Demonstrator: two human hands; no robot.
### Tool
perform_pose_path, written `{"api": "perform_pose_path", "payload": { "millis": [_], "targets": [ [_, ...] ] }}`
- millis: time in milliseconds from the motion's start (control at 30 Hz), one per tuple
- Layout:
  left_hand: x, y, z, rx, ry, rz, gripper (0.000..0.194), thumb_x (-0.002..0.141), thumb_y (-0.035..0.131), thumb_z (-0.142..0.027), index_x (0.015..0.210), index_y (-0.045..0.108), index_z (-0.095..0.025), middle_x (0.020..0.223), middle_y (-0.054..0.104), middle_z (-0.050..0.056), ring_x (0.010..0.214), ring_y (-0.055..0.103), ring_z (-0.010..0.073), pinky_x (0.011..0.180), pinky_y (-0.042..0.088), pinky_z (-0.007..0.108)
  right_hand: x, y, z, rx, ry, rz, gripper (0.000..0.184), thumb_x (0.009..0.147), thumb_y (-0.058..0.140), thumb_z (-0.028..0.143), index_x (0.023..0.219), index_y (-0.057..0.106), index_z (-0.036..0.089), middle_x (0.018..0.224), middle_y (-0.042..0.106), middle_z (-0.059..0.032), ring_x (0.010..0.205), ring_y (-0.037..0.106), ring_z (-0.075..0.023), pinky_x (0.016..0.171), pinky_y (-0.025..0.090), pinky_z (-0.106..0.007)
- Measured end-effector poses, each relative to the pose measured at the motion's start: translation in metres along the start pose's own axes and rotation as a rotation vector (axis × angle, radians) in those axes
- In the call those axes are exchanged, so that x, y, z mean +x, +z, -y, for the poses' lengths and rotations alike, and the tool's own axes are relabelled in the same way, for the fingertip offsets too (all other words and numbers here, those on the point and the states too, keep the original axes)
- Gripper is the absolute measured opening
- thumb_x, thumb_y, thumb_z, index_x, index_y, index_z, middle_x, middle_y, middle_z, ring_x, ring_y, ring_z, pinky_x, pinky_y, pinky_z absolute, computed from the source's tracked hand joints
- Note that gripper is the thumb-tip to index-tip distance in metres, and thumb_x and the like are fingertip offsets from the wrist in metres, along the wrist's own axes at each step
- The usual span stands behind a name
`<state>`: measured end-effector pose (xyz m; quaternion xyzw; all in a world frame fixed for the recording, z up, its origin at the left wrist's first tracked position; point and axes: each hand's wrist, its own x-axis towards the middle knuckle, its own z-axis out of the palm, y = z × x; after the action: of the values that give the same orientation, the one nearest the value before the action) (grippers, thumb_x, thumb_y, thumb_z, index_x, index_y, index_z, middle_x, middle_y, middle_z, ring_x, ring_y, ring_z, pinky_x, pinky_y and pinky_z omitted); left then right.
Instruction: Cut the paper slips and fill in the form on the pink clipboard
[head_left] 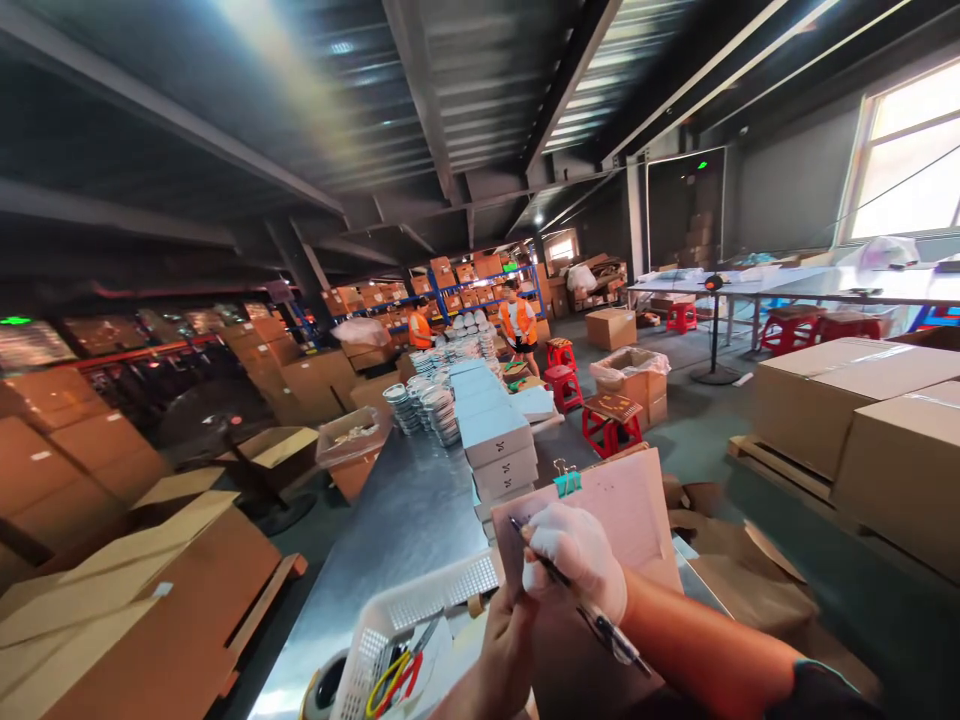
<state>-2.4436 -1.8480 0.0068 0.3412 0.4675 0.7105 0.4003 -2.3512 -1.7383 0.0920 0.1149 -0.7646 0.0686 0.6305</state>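
Observation:
My right hand wears a white glove and is closed around a pen. Its tip points at the upper left part of a clipboard; whether it touches the surface I cannot tell. A teal binder clip sits on the board's top edge. With thumb in front, my left hand grips the board's left side, its other fingers hidden. Left of it stands a white plastic basket holding yellow- and red-handled tools. At the basket's corner lies a tape roll.
White boxes and stacked round metallic pieces line the metal table. Two people in orange vests stand farther back. Large cartons on pallets are at right, more cartons at left. Red stools and a fan stand beyond.

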Motion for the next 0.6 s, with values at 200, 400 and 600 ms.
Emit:
{"api": "perform_pose_path", "payload": {
  "millis": [200,400,600],
  "targets": [
    [0.005,0.001,-0.002,0.007,-0.011,0.016,0.059,0.077,0.078,-0.073,0.095,0.079,-0.017,0.097,0.077,0.012,0.096,0.071,0.0319,0.088,0.058,0.039,0.004,-0.004,-0.001,-0.009,-0.021,-0.019,0.018,0.09,0.051,0.014,0.106,0.049,0.021,0.081,0.06,-0.0015,0.064,0.057,-0.0144,0.058,0.047,-0.026],
    [0.01,-0.002,0.001,-0.018,-0.092,-0.028,0.067,0.067,0.084,-0.076,0.096,0.078,-0.015,0.095,0.077,0.015,0.098,0.071,0.0348,0.088,0.058,0.042,0.003,-0.004,-0.001,-0.062,-0.002,-0.021,0.023,0.083,0.05,0.01,0.102,0.048,0.022,0.077,0.058,-0.0001,0.061,0.055,-0.0149,0.057,0.046,-0.027],
    [0.014,-0.005,0.006,-0.12,-0.141,-0.074,0.061,0.063,0.09,-0.067,0.098,0.078,-0.018,0.097,0.078,0.014,0.104,0.072,0.0389,0.089,0.06,0.047,-0.007,-0.011,-0.002,0.128,0.15,-0.17,0.029,0.082,0.054,0.008,0.106,0.051,0.024,0.08,0.054,0.001,0.06,0.052,-0.0128,0.054,0.042,-0.025]
  ]
}}
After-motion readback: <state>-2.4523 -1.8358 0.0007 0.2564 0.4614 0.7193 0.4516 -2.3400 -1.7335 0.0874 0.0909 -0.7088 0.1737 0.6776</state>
